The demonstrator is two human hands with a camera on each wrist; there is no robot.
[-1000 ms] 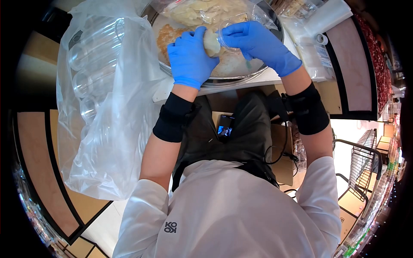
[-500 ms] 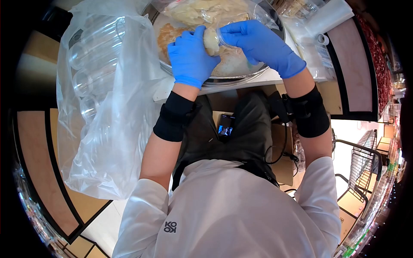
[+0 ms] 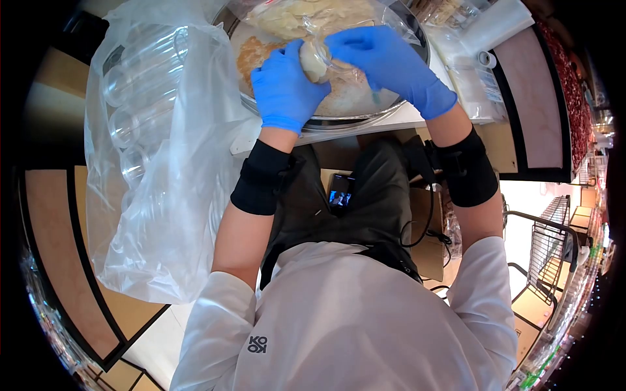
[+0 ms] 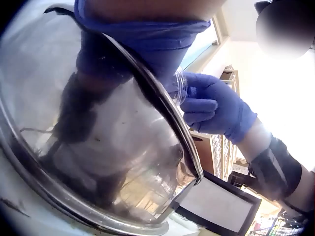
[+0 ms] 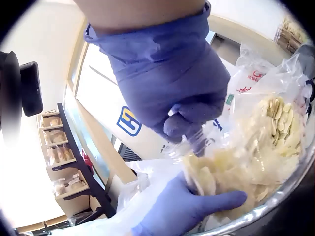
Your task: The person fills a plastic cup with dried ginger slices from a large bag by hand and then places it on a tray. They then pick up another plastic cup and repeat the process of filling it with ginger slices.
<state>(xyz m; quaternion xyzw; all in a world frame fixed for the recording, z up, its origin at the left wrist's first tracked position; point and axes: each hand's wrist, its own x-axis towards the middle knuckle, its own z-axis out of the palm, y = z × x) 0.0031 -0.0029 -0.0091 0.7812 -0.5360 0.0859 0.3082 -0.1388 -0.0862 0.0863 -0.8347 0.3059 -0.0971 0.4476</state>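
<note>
In the head view my gloved left hand [image 3: 287,91] grips a clear container of pale flat slices [image 3: 314,64] above a round metal tray [image 3: 355,118]. My right hand [image 3: 394,72] pinches the clear plastic at the container's mouth, its fingers curled. The right wrist view has the right hand [image 5: 170,81] above the slices [image 5: 203,177], and the left hand [image 5: 179,209] around them from below, thumb extended. From the left wrist, the clear round rim [image 4: 181,87] shows between the left hand [image 4: 147,46] and right hand [image 4: 219,105].
A large plastic bag of clear containers [image 3: 143,111] hangs at the left. Bagged pale slices [image 3: 319,16] lie in the tray's far part. Right of the tray are a plastic roll [image 3: 502,29] and clear bags. A phone [image 3: 341,190] rests between the legs.
My right hand has moved slightly left and up, closer to the left hand. The container has shifted a little left with the left hand, which keeps its grip.
</note>
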